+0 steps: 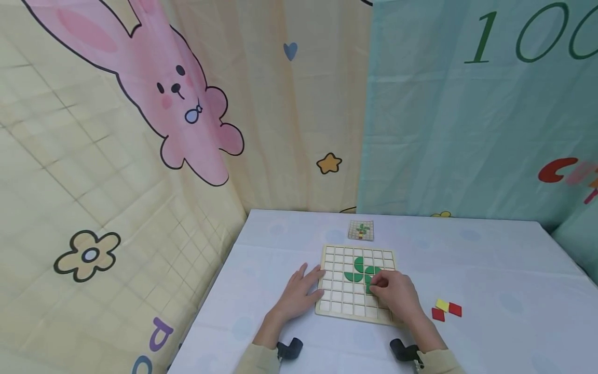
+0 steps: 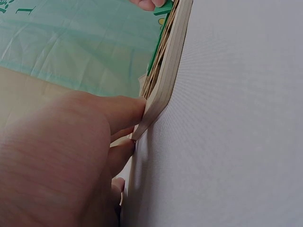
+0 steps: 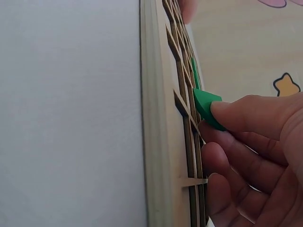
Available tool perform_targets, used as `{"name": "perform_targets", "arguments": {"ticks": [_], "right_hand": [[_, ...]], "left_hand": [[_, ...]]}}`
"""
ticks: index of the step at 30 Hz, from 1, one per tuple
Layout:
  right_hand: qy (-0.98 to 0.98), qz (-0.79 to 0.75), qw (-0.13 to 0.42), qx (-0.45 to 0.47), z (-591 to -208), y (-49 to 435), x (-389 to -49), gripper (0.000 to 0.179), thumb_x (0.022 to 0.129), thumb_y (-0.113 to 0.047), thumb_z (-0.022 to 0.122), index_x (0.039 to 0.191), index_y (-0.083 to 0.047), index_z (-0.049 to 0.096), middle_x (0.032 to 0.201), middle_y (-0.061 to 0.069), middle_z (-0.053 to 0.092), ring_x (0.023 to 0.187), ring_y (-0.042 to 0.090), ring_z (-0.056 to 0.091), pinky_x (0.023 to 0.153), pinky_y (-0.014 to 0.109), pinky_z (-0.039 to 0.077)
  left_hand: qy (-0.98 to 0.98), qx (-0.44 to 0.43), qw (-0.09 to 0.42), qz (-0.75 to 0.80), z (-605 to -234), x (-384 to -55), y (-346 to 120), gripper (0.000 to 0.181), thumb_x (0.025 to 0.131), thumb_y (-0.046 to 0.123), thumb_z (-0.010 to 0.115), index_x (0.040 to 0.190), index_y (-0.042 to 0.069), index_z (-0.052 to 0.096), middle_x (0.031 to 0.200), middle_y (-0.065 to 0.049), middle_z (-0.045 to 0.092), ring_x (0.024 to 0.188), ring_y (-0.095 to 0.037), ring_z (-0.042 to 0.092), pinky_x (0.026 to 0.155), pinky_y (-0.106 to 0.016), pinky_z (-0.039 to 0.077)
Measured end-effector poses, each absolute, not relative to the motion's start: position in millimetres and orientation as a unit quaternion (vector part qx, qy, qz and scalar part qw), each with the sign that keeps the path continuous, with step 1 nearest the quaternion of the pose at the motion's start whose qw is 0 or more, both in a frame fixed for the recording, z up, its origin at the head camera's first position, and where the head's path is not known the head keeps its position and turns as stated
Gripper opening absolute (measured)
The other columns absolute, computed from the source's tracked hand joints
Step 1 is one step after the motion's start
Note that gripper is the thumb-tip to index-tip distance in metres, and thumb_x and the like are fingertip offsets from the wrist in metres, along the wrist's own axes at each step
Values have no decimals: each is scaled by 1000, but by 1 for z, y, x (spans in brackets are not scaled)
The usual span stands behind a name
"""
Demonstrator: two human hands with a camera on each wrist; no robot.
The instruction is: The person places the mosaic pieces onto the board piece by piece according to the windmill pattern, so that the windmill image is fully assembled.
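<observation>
A wooden grid board (image 1: pixel 338 297) lies on the white tabletop, with several green pieces (image 1: pixel 358 264) set in its cells near the middle and upper right. My left hand (image 1: pixel 296 296) rests beside the board, its fingers spread and touching the left edge; the left wrist view shows the thumb (image 2: pixel 125 111) against the wooden rim. Over the board's right half, my right hand (image 1: pixel 399 294) pinches a green piece with a curved edge (image 3: pixel 208 105) between thumb and index finger. That piece is tilted against the grid bars, and my fingers partly cover it.
Behind the board lies a small card (image 1: pixel 368 236) printed with a grid and a coloured pattern. To the right, a yellow tile (image 1: pixel 442 305) and two red tiles (image 1: pixel 455 310) sit close together. Printed curtains (image 1: pixel 299 114) hang beyond the table's back edge.
</observation>
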State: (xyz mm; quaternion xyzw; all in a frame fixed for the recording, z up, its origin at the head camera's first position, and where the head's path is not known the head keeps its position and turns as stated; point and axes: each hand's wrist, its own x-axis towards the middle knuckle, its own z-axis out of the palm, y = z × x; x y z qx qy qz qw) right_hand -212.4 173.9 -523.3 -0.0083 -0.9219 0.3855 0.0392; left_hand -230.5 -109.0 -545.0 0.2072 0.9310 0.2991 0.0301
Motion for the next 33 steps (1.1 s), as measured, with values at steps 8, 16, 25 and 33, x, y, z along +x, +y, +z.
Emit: {"name": "perform_targets", "arguments": {"ticks": [8,16,25,33], "right_hand": [[-928,368,51,6,-526,172,-212,9,84,-12,82,84,-17,75,79,-6,65,71,14,56,65,33,50],[-937,347,39,8,-524,170,-211,8,83,-13,82,90,-16,79,84,-4,59,74,14,55,64,31,48],[-940,340,32,13,-521,170,-209,11,83,-12,81,92,-16,79,79,-1,54,72,18,48,59,32,40],[-940,339,38,20,-521,168,-209,12,83,-10,81,93,-16,80,83,-4,59,73,15,53,63,32,46]], "left_hand": [[934,207,29,291,-545,-231,-110,54,101,37,55,153,22,46,161,2,36,154,-30,10,123,-51,9],[930,208,30,300,-546,-231,-110,54,102,37,55,153,22,46,161,2,36,154,-29,9,123,-51,8],[931,207,34,297,-544,-231,-109,54,102,36,55,153,21,45,161,1,35,154,-29,9,123,-51,8],[934,203,35,292,-546,-232,-109,55,102,38,55,153,22,45,161,3,35,154,-28,9,123,-51,8]]}}
